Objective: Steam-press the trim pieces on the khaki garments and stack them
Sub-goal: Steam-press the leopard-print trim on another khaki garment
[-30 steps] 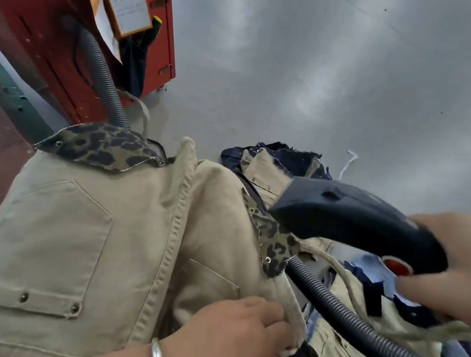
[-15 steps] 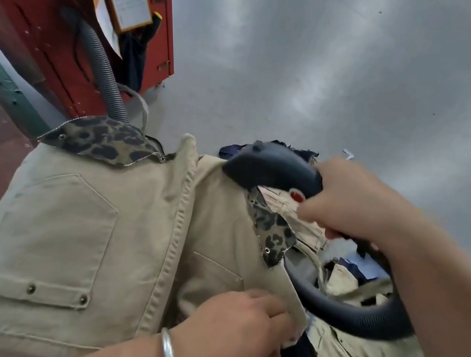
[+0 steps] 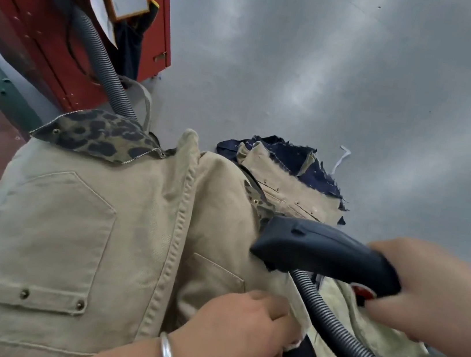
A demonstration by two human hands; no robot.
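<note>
A khaki garment with patch pockets lies spread over a padded form. It has leopard-print trim: one flap at the upper left and a narrow strip along its right edge. My left hand, a silver bangle on the wrist, pinches the garment's right edge near the bottom. My right hand grips the handle of a dark steam iron head, whose nose sits over the lower part of the leopard strip. The iron's ribbed hose runs off to the lower right.
More khaki and navy garments are piled behind and to the right, over a grey floor. A red metal cabinet with a clipboard and a second ribbed hose stands at the upper left.
My right hand has drawn the steam head down and right along the leopard strip, away from its top end. My left hand keeps its pinch on the garment edge.
</note>
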